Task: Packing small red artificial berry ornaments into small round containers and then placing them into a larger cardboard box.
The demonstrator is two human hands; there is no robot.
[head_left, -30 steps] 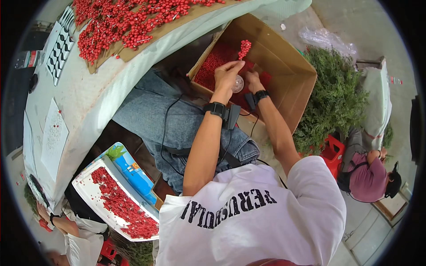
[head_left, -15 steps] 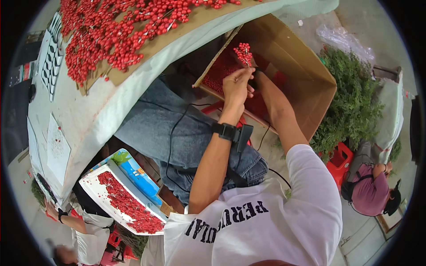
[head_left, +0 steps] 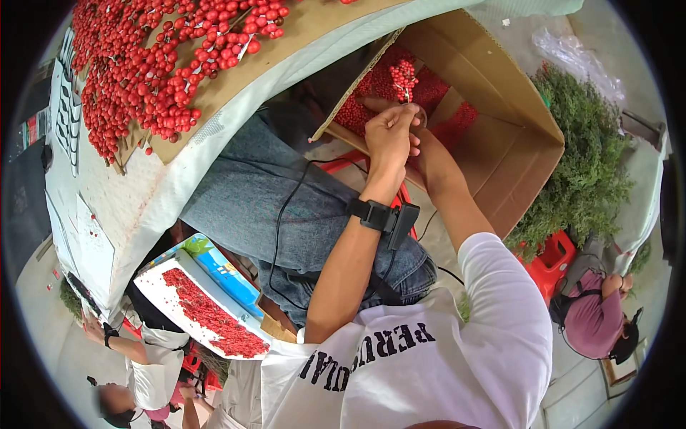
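A sprig of red artificial berries (head_left: 404, 77) stands upright at the mouth of an open cardboard box (head_left: 500, 136). My left hand (head_left: 389, 136) pinches its thin stem between thumb and fingertips, just below the berry cluster. Close behind and beside it is my right hand (head_left: 423, 146), reaching over the box. Its fingers are largely hidden by the left hand, so their grip does not show. More red berries (head_left: 354, 114) lie inside the box, beyond both hands.
Many berry sprigs (head_left: 143, 79) cover cardboard on the cloth-draped table (head_left: 236, 107). A white foam tray (head_left: 153, 286) of small red berries sits at lower left. Greenery (head_left: 586, 150) and a red stool (head_left: 554, 261) stand right. Co-workers sit at both sides. A black cable (head_left: 275, 243) crosses my lap.
My view has shifted slightly. The right hand has drawn in closer behind the left. The sprig stays pinched in my left hand, and more berries show inside the box.
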